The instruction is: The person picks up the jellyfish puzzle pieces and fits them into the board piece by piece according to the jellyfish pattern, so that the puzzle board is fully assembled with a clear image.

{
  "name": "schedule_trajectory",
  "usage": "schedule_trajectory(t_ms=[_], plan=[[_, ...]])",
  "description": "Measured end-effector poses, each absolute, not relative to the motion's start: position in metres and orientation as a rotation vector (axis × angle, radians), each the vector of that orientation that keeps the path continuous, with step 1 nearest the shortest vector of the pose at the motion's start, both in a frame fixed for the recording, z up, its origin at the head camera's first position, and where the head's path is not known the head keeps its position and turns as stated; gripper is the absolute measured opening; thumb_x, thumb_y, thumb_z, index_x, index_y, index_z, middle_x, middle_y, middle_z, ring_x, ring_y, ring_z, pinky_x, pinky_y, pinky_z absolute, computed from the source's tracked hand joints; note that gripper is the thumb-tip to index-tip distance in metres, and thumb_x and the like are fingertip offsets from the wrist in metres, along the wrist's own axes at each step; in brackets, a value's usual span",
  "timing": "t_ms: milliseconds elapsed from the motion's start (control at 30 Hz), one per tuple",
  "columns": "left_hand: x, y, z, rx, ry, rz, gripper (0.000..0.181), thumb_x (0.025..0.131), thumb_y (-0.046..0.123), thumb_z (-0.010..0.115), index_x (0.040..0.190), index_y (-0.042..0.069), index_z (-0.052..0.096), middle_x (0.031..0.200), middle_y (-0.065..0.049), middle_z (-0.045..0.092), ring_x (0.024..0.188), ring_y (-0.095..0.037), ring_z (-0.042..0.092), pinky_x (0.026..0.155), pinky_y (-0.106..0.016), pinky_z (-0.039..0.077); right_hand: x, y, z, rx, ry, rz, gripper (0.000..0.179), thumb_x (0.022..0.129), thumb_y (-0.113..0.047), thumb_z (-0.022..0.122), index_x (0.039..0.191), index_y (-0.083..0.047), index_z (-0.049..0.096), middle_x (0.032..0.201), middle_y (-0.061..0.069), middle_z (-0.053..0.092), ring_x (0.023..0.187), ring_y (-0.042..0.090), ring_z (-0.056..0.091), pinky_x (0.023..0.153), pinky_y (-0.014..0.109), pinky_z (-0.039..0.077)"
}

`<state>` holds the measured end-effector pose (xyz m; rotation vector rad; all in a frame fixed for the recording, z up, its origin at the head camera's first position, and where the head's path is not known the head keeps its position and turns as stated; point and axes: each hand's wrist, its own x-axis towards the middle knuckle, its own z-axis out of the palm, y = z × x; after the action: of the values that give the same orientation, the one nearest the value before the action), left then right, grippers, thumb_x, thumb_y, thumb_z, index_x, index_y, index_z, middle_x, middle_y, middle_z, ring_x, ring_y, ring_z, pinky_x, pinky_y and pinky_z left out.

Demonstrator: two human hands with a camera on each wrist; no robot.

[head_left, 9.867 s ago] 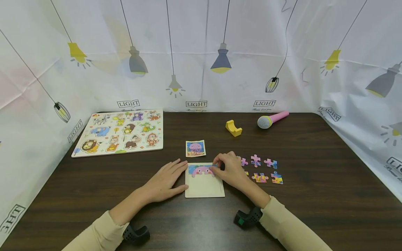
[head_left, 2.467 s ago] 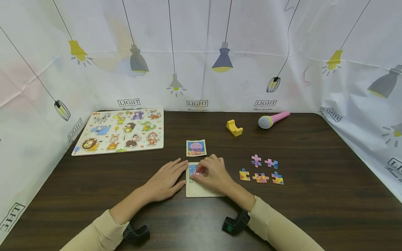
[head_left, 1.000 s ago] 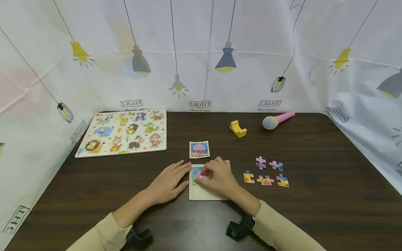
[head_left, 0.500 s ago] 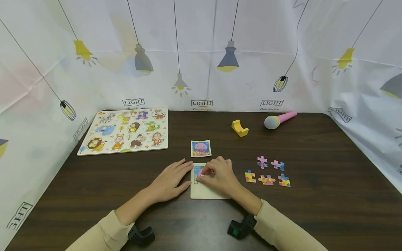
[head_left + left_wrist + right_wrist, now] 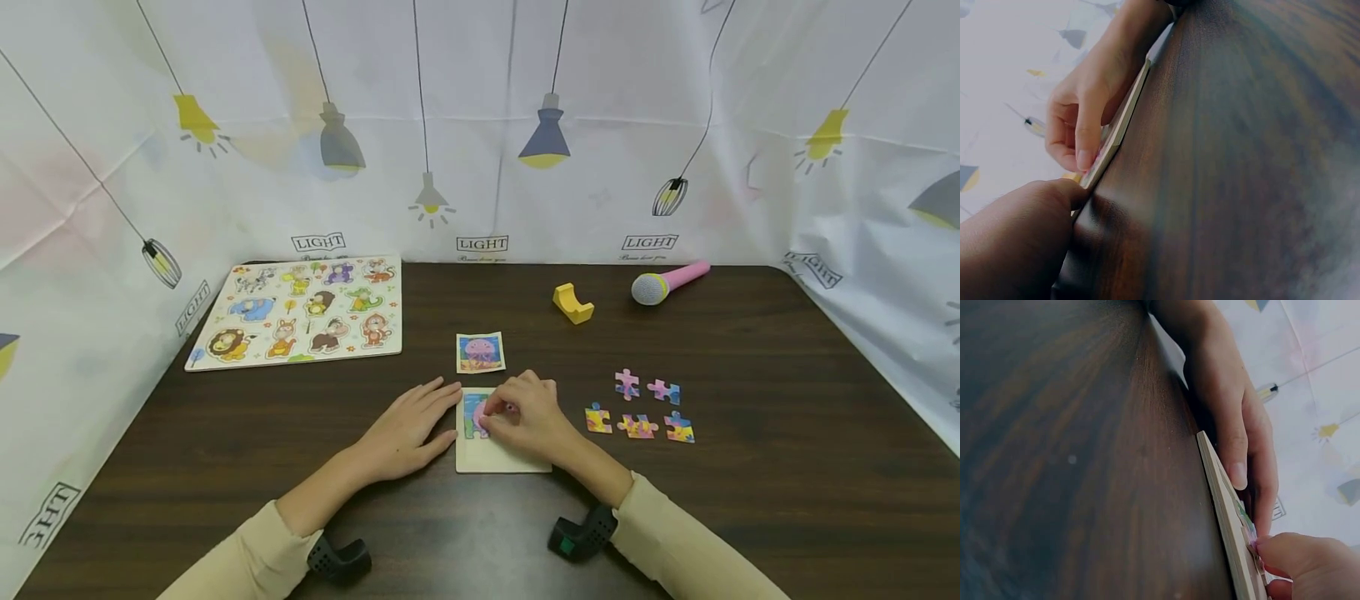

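The right grip point(image 5: 528, 417) pinches a small pink-and-green jigsaw piece point(image 5: 475, 427) on a square pale wooden board point(image 5: 495, 460); the left grip point(image 5: 405, 433) touches the board's edge.

In my head view the right hand point(image 5: 528, 419) hides part of the board point(image 5: 487, 458), both sleeves point(image 5: 238, 557) run off the bottom edge, and I can't read the small print point(image 5: 482, 258) under LIGHT.

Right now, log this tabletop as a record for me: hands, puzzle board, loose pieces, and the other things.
left hand: fingers extended, at the left edge of the puzzle board
right hand: pinches a pink piece on the puzzle board
puzzle board: partly filled at upper left; upper right mostly hidden
loose pieces: five, right of the puzzle board
picture card: just beyond the puzzle board
far side, left to right: animal board, yellow block, microphone
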<state>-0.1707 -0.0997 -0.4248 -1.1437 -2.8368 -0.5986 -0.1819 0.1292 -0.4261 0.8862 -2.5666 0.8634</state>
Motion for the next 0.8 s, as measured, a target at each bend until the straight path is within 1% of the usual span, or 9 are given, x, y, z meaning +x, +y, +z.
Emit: schedule_trajectory(t_ms=[167, 367, 600, 800], plan=[[-0.1706, -0.1003, -0.4232, -1.153, -2.825, -0.596, 0.054, 0.095, 0.036, 0.046, 0.14, 0.007, 0.038, 0.145, -0.005, 0.033, 0.135, -0.024, 0.022, 0.108, -0.042, 0.018, -0.1818, 0.1279, -0.425, 0.851, -2.599, 0.876, 0.012, 0.073, -0.027, 0.076, 0.071, -0.024, 0.064, 0.07, -0.014, 0.055, 0.072, 0.007, 0.038, 0.067, 0.034, 0.023], [-0.1694, -0.0983, -0.4257, -1.154, -2.852, -0.587, 0.055, 0.095, 0.037, 0.044, 0.141, 0.008, 0.037, 0.146, -0.003, 0.031, 0.136, -0.022, 0.02, 0.108, -0.04, 0.016, -0.1786, 0.1285, -0.425, 0.823, -2.615, 0.886, 0.011, 0.073, -0.025, 0.075, 0.071, -0.026, 0.064, 0.069, -0.017, 0.053, 0.072, 0.007, 0.038, 0.067, 0.035, 0.023], [-0.1691, -0.0975, -0.4265, -1.16, -2.847, -0.578, 0.055, 0.095, 0.038, 0.044, 0.141, 0.008, 0.037, 0.146, -0.003, 0.031, 0.136, -0.022, 0.02, 0.108, -0.039, 0.016, -0.1771, 0.1294, -0.425, 0.819, -2.602, 0.859, 0.017, 0.071, -0.023, 0.077, 0.066, -0.024, 0.061, 0.068, -0.013, 0.053, 0.071, 0.007, 0.037, 0.066, 0.035, 0.023], [-0.1689, -0.0992, -0.426, -1.157, -2.828, -0.588, 0.055, 0.095, 0.037, 0.045, 0.14, 0.007, 0.037, 0.146, -0.004, 0.032, 0.136, -0.024, 0.021, 0.108, -0.041, 0.017, -0.1798, 0.1286, -0.4257, 0.83, -2.598, 0.871, 0.017, 0.071, -0.025, 0.077, 0.067, -0.024, 0.061, 0.069, -0.015, 0.054, 0.071, 0.007, 0.038, 0.067, 0.035, 0.023]])
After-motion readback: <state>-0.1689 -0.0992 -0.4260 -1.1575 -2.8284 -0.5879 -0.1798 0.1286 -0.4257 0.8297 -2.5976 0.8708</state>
